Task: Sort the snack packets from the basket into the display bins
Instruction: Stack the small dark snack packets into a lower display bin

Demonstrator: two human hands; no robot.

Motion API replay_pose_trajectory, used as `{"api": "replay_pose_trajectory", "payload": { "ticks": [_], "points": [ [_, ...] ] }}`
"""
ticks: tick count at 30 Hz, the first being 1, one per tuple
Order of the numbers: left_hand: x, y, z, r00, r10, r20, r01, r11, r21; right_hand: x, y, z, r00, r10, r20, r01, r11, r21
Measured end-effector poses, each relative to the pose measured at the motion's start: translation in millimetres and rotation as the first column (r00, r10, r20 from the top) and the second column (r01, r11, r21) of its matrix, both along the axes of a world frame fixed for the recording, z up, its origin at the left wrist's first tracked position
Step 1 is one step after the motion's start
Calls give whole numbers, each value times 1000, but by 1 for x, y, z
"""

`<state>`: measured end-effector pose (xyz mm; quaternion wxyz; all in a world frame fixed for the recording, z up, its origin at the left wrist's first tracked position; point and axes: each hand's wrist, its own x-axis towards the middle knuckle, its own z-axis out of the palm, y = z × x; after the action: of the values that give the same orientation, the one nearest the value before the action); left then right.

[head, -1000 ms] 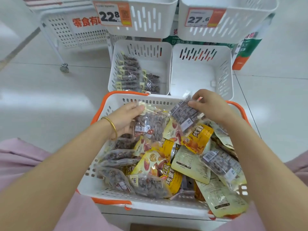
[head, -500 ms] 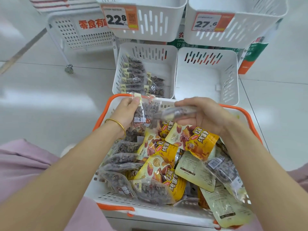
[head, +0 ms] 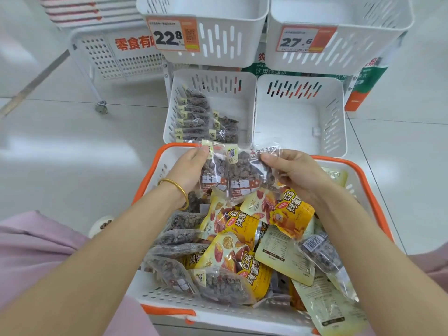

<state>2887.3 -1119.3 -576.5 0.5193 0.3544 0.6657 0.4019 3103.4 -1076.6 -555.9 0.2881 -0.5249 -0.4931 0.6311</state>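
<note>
A white basket with an orange rim (head: 371, 180) holds several clear raisin packets and yellow snack packets (head: 244, 238). Above its far edge, my left hand (head: 191, 166) and my right hand (head: 291, 170) together hold a small stack of clear raisin packets (head: 237, 175) upright, the left pinching the top left corner, the right gripping the right side. Just beyond, the lower left display bin (head: 247, 98) contains several raisin packets in rows. The lower right display bin (head: 337, 122) has nothing in it.
Two upper white bins carry price tags 22.8 (head: 172, 35) and 27.6 (head: 300, 41). A wheeled white cart (head: 101, 57) stands at the back left on the shiny floor. A green and orange box (head: 363, 83) sits behind the bins on the right.
Both hands rose from the basket pile and came together, so the packets each held now form one stack at the basket's far edge. The view tilted down slightly.
</note>
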Motion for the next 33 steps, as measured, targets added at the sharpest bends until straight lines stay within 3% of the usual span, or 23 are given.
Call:
{"api": "replay_pose_trajectory", "payload": {
  "ticks": [6,11,14,17,20,23,26,29,31,33],
  "points": [
    [12,2,10,969,-52,239,52,999,9,-13,-5,-13,917,-138,-374,34,962,-272],
    [18,3,6,974,-220,59,212,970,118,-31,-10,-19,869,-189,-457,88,968,-234],
    [12,8,-2,968,-249,22,245,962,121,-32,0,-20,915,-162,-370,112,982,-151],
    [1,24,3,943,-332,-10,331,936,124,-16,35,-7,978,73,-194,-93,991,-94],
    [-9,50,17,910,-392,-135,410,898,159,-9,75,18,911,406,71,-403,914,-53],
    [-17,79,26,886,-353,-301,418,889,186,-23,105,30,856,497,143,-499,866,-20],
    [-26,110,26,875,-251,-413,383,882,275,-46,133,21,912,390,124,-403,910,98],
    [-43,135,12,854,-35,-519,271,881,387,-64,159,5,972,119,202,-186,917,353],
    [-57,141,-8,767,63,-638,231,901,366,-73,170,-6,959,-69,275,-108,807,581],
    [-67,137,-32,623,11,-782,286,928,241,-83,180,-19,910,-206,359,-147,652,744]
  ]
}}
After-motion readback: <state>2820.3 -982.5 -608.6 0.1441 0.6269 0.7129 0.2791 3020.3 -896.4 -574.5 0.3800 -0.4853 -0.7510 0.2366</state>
